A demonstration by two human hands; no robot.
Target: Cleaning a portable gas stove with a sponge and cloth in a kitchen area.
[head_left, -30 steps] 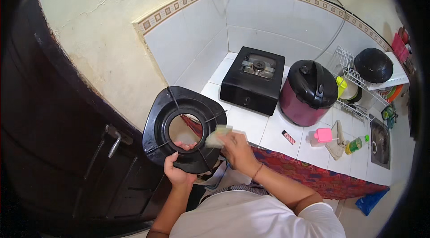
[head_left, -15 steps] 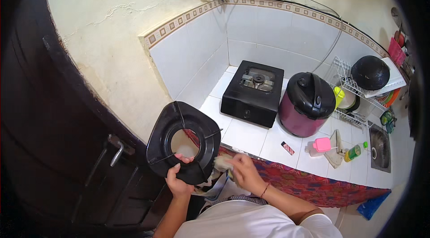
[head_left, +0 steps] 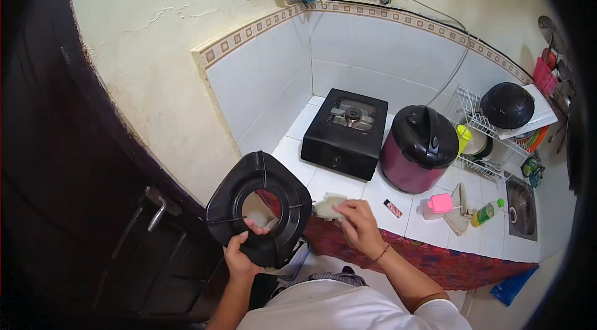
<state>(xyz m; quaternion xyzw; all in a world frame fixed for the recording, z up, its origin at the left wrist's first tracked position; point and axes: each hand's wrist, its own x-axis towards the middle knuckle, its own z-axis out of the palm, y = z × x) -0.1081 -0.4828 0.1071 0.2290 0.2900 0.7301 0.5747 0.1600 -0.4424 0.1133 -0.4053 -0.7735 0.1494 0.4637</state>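
Note:
My left hand (head_left: 241, 260) grips the lower edge of a black stove top cover (head_left: 225, 201), thumb on its face and fingertips showing through the round central hole. The cover is tilted up, and thin metal pot-support prongs ring the hole. Just off its right side, my right hand (head_left: 360, 225) pinches a pale, crumpled cloth (head_left: 329, 207). The cloth is close to a prong; whether it touches I cannot tell. On the counter behind them sits the black single-burner stove (head_left: 341, 155), its burner exposed.
A purple rice cooker (head_left: 403, 165) stands right of the stove. Along the white tiled counter (head_left: 348, 189) are a lighter (head_left: 393, 208), a pink-lidded container (head_left: 439, 204), a grey cloth (head_left: 459, 221), a bottle (head_left: 484, 215) and a sink (head_left: 521, 199). A dark door (head_left: 124, 174) is at left.
My right hand has moved right and slightly up with the cloth, away from the cover's lower right edge. The cover has shifted slightly right and down in my left hand.

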